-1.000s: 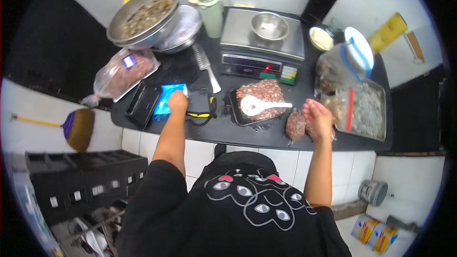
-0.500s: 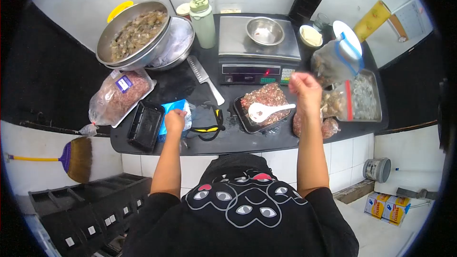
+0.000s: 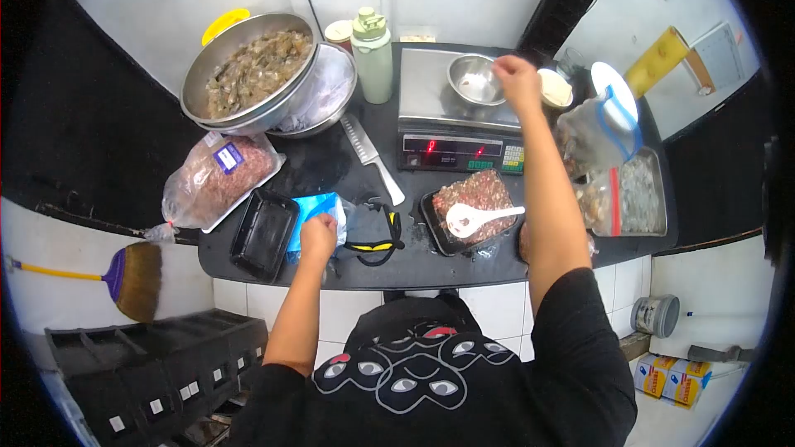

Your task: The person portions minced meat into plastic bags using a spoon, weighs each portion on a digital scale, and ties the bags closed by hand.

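Note:
My right hand [image 3: 517, 81] is at the right rim of a small steel bowl [image 3: 476, 80], its fingers pressed together; whether they hold the rim is unclear. That bowl rests on the scale [image 3: 422, 87]. My left hand [image 3: 319, 236] is closed over a blue and white plastic packet [image 3: 304, 213]; what its fingers grip is hidden. Between the hands, a black tray [image 3: 435, 228] bears ground meat [image 3: 484, 190] with a white spoon [image 3: 480, 217] lying on top. An empty black tray [image 3: 265, 234] lies left of my left hand.
A knife [image 3: 373, 157] lies behind the yellow-black strap [image 3: 377, 246]. At back left are a bowl of shrimp [image 3: 257, 74], a green bottle [image 3: 373, 58] and bagged meat [image 3: 224, 178]. Zip bags [image 3: 592, 132] and a metal tray [image 3: 660, 190] stand right.
My right hand has moved from above the bagged meat near the table's front up to the bowl on the scale. My left hand stays over the blue packet. Red digits now show on the scale.

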`<state>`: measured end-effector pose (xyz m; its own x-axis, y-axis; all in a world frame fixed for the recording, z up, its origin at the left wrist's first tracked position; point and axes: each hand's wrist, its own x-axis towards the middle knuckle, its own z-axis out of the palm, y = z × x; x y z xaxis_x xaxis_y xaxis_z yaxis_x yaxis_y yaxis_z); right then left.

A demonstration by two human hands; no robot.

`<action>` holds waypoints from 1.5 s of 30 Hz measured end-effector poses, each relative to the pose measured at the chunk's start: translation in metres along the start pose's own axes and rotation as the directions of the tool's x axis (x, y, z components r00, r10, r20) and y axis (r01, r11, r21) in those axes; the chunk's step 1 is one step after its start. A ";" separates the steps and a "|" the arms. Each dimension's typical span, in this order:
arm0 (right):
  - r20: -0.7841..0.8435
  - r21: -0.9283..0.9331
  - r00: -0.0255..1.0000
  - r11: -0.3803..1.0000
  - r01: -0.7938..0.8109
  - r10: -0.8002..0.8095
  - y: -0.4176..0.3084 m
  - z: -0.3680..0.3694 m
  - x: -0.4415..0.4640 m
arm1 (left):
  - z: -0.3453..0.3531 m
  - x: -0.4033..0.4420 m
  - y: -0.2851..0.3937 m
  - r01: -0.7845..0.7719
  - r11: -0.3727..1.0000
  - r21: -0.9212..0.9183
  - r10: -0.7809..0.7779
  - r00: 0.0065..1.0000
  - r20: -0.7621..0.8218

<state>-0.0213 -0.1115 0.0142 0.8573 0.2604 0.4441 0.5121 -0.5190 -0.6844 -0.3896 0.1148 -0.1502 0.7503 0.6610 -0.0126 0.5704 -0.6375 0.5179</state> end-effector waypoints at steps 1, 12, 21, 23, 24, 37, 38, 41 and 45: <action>0.093 -0.084 0.996 0.996 0.006 0.002 0.009 0.009 0.007 | -0.002 -0.001 0.004 0.001 0.999 0.038 -0.001 1.000 0.015; 0.604 -0.322 0.796 0.903 0.285 -0.035 0.112 0.107 0.072 | -0.020 -0.011 0.042 -0.085 0.971 0.224 0.111 0.988 -0.106; 0.711 -0.408 0.696 0.746 0.527 -0.103 0.116 0.115 0.076 | -0.026 -0.006 0.032 0.327 0.906 -0.270 -0.373 0.917 -0.139; 0.593 -0.294 0.795 0.886 0.360 -0.126 0.111 0.099 0.078 | -0.020 -0.006 0.012 0.261 0.629 -0.732 -0.427 0.903 -0.045; 0.537 -0.213 0.835 0.937 0.277 -0.124 0.101 0.089 0.076 | -0.023 -0.007 0.019 0.270 0.532 -0.802 -0.463 0.886 -0.009; 0.674 -0.324 0.739 0.902 0.285 0.009 0.087 -0.006 -0.194 | -0.063 -0.020 0.056 -0.088 0.497 -0.863 -0.274 0.928 -0.253; 0.656 -0.347 0.751 0.911 0.222 0.066 0.074 -0.012 -0.193 | -0.067 -0.021 0.060 -0.128 0.499 -0.857 -0.260 0.921 -0.289; 0.620 -0.404 0.764 0.907 0.115 0.180 0.057 -0.025 -0.194 | -0.079 -0.024 0.075 -0.234 0.483 -0.844 -0.204 0.907 -0.369; 0.521 -0.157 0.852 0.975 0.155 -0.051 0.050 -0.025 -0.196 | -0.094 -0.025 0.113 -0.355 0.537 -0.765 -0.011 0.904 -0.427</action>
<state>-0.1653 -0.2089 -0.0929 0.7317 0.6723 0.1126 0.6239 -0.5939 -0.5080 -0.3754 0.0631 -0.0106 0.5289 0.7740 0.3481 -0.2161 -0.2738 0.9372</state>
